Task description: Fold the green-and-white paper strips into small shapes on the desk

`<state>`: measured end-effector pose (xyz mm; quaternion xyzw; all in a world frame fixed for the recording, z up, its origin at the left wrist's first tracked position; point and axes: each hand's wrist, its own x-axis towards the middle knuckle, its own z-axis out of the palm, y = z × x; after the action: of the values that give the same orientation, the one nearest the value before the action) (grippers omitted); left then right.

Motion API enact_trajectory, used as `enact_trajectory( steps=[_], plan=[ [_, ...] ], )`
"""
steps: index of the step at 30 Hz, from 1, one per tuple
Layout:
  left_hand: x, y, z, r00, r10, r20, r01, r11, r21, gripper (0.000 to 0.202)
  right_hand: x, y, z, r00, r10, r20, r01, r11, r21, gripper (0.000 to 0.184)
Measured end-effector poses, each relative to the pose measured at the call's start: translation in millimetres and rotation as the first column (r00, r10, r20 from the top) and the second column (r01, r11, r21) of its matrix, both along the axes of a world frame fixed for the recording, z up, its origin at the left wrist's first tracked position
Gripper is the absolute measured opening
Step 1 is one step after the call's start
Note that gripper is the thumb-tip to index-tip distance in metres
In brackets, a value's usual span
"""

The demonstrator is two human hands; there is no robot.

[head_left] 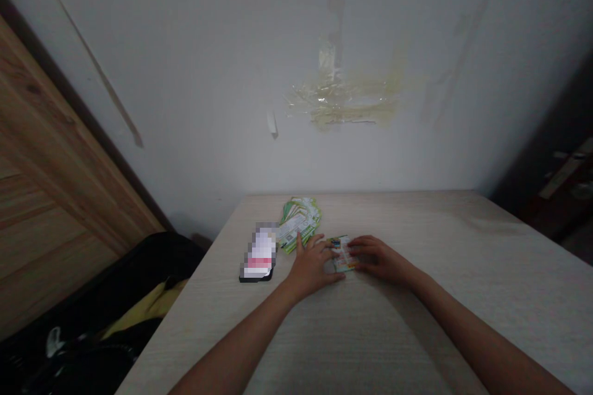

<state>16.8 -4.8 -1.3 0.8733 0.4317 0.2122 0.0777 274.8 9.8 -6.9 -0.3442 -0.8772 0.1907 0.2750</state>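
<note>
left hand [315,264], right hand [380,259] flank flat, rectangular printed card [342,255]; left grip spread, right can't tell.

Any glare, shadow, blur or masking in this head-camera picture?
Head view: dim, dark toward the right edge; small glints on the wall tape; soft shadow on the table beside the right forearm; phone screen pixelated; the card's print too small to read.

A phone [259,257] lies on the table [440,228]; shiny tape [327,100] clings to the wall [208,74]; a wooden panel [50,129] slants at left.
</note>
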Motion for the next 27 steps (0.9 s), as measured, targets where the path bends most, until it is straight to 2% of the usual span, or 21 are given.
enact_trajectory(
  steps=[4, 13, 19, 22, 27],
  plan=[
    [-0.5, -0.1, 1.2, 1.0, -0.005, -0.01, 0.005, 1.0, 0.018, 0.034, -0.7, -0.1, 0.4, 1.0, 0.005, -0.008, -0.005, 1.0, 0.018, 0.031],
    [2.8, -2.4, 3.0, 1.0, 0.009, 0.024, -0.011, 0.997, 0.077, 0.023, -6.7, -8.9, 7.4, 0.999, -0.032, 0.013, 0.031, 0.998, 0.049, 0.023],
    [6.7, -3.4, 5.3, 0.999, 0.026, 0.025, -0.028, 0.997, 0.071, 0.023, -16.0, -12.9, 7.0, 0.996, -0.054, 0.066, 0.047, 0.994, 0.099, 0.02],
    [7.7, -3.4, 4.7, 0.999, 0.043, 0.009, -0.044, 0.996, 0.077, 0.027, -19.5, -10.2, 2.2, 0.992, -0.093, 0.084, 0.081, 0.988, 0.13, 0.02],
    [8.3, -4.7, 4.7, 0.999, 0.05, 0.014, -0.05, 0.996, 0.075, 0.034, -19.9, -6.6, 0.0, 0.994, -0.081, 0.076, 0.071, 0.989, 0.127, 0.018]
  ],
)
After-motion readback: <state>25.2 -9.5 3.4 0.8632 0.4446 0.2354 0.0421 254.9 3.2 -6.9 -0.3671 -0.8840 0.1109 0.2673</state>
